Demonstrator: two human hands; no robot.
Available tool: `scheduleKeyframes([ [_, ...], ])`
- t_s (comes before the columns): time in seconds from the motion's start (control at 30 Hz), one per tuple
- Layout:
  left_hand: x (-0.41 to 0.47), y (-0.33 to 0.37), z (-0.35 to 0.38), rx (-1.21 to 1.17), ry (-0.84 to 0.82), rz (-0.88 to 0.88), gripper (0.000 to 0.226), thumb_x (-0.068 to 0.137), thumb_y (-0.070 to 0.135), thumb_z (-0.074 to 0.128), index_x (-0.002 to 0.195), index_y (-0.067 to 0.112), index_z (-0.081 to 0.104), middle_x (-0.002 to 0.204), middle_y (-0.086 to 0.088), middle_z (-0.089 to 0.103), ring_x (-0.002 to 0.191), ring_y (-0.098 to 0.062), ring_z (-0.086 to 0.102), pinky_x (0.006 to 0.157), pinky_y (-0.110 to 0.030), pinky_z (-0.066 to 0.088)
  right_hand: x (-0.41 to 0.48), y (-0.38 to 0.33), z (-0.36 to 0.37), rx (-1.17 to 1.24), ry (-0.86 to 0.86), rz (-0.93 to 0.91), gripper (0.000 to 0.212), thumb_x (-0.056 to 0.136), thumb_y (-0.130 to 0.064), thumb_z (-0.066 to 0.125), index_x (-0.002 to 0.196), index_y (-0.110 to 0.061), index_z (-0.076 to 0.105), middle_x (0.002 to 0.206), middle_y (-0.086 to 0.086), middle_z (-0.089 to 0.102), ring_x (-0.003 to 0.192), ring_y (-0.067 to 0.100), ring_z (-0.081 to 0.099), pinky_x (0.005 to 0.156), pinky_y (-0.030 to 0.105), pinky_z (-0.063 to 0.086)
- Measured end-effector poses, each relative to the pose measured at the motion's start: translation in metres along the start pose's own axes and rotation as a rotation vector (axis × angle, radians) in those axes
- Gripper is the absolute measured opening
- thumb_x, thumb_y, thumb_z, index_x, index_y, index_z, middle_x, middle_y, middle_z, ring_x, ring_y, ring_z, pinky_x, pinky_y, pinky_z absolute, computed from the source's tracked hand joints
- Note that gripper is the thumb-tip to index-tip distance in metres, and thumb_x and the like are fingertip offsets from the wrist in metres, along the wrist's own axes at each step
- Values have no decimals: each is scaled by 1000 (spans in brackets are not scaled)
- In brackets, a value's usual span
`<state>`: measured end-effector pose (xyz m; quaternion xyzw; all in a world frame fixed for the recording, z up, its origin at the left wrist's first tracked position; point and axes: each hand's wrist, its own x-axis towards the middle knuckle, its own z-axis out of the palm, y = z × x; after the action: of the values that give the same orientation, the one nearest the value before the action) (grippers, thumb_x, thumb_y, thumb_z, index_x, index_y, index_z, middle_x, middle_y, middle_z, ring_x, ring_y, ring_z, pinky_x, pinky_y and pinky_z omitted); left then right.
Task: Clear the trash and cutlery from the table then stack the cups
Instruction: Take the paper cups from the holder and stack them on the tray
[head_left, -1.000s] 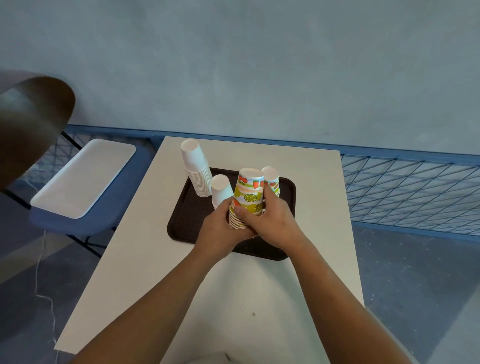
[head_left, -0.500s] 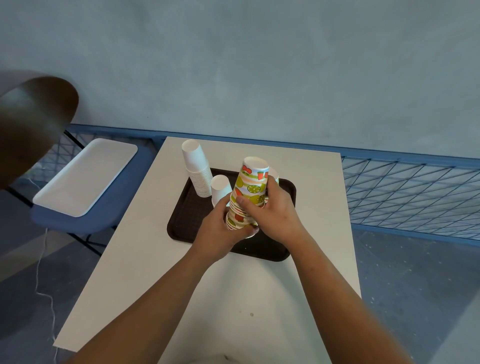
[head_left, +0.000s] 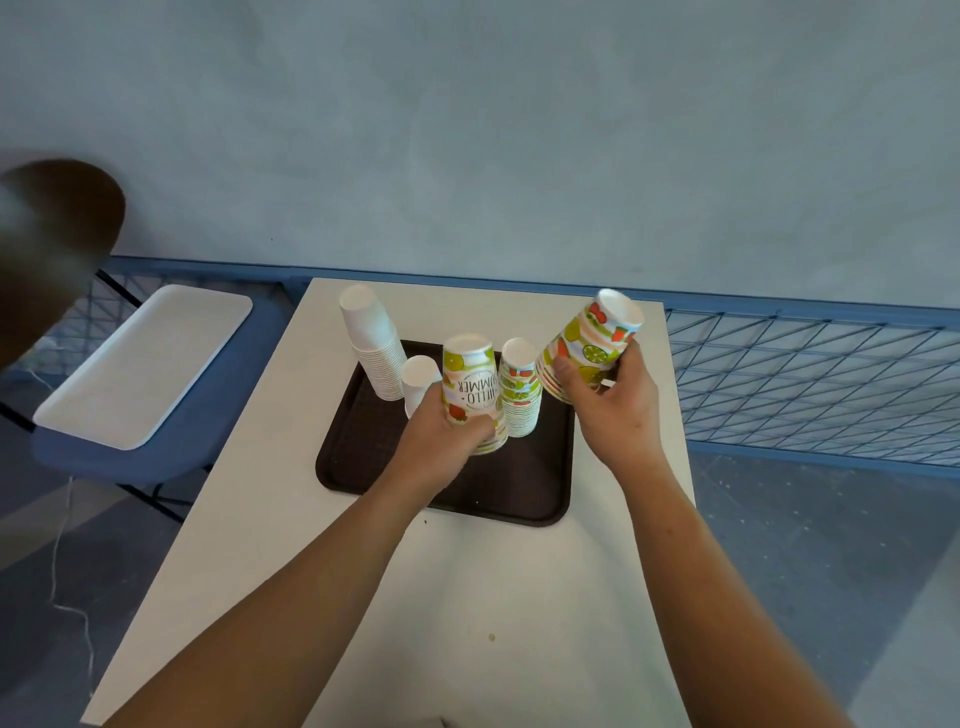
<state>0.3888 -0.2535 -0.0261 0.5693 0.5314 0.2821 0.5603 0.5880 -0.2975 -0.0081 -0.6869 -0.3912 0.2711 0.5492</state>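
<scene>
A dark brown tray (head_left: 509, 493) lies on the white table (head_left: 457, 597). On it stand upside-down cup stacks: a tall white stack (head_left: 371, 343), a short white cup (head_left: 420, 379) and a fruit-print stack (head_left: 519, 389). My left hand (head_left: 441, 441) grips a fruit-print stack (head_left: 470, 384) that stands upright over the tray. My right hand (head_left: 613, 405) holds another fruit-print stack (head_left: 592, 343) tilted to the right, lifted above the tray's right edge.
A white tray (head_left: 140, 364) rests on a blue chair at the left. A blue wire fence (head_left: 810, 384) runs behind and to the right of the table. A blurred brown shape (head_left: 47, 249) fills the upper left.
The single fruit-print stack held by both hands has split: my right hand pulled the upper cups up and to the right, while my left hand kept the lower cups over the tray.
</scene>
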Motion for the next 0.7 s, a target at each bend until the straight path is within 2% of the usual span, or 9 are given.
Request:
scheduleKeyframes([
  [0.07, 12, 13, 4, -21, 45, 56, 50, 82, 8, 80, 125, 21, 60, 112, 8, 74, 103, -3, 71, 79, -19, 57, -3, 13, -6, -31, 8, 49, 51, 90, -35, 77, 134, -21, 55, 121, -9, 66, 102, 3, 65, 84, 10, 50],
  [0.17, 36, 27, 10, -12, 88, 146, 63, 75, 20, 92, 127, 21, 56, 116, 8, 73, 105, -3, 71, 90, -31, 60, -9, 30, -11, -56, 18, 100, 55, 89, -37, 77, 136, -20, 54, 124, -7, 66, 109, 10, 64, 94, 27, 53],
  [0.23, 53, 35, 14, 22, 92, 192, 68, 73, 24, 94, 126, 22, 53, 118, 9, 71, 108, -4, 71, 93, -33, 59, -13, 40, -12, -64, 24, 127, 56, 89, -37, 77, 137, -20, 53, 124, -7, 66, 110, 11, 64, 96, 30, 54],
  [0.33, 71, 44, 21, 106, 53, 232, 67, 75, 26, 93, 128, 26, 50, 120, 13, 67, 107, 0, 68, 89, -22, 57, -18, 52, -11, -73, 24, 153, 57, 88, -38, 77, 137, -21, 53, 123, -7, 65, 110, 11, 64, 96, 31, 55],
  [0.43, 85, 42, 30, 207, 4, 237, 66, 77, 25, 91, 128, 25, 49, 121, 14, 64, 103, 1, 65, 80, -10, 48, -22, 60, -10, -74, 17, 176, 56, 87, -38, 78, 135, -24, 52, 120, -10, 65, 107, 9, 64, 94, 29, 54],
  [0.5, 93, 34, 35, 265, -1, 232, 70, 77, 25, 92, 132, 21, 49, 126, 8, 63, 110, -6, 63, 85, -15, 49, -23, 63, -10, -65, 21, 190, 56, 87, -38, 79, 134, -25, 52, 120, -11, 64, 105, 6, 64, 93, 27, 54],
  [0.6, 102, 21, 43, 319, 8, 206, 75, 76, 28, 92, 136, 20, 48, 132, 5, 63, 120, -15, 62, 99, -32, 52, -23, 69, -12, -58, 30, 213, 56, 87, -38, 79, 134, -26, 52, 120, -12, 64, 105, 5, 64, 90, 23, 52],
  [0.7, 107, 8, 49, 370, 2, 168, 73, 78, 28, 91, 137, 17, 49, 136, 1, 64, 125, -21, 62, 101, -34, 50, -22, 76, -14, -56, 39, 231, 55, 86, -39, 80, 133, -30, 52, 120, -14, 65, 105, 5, 65, 90, 23, 52],
])
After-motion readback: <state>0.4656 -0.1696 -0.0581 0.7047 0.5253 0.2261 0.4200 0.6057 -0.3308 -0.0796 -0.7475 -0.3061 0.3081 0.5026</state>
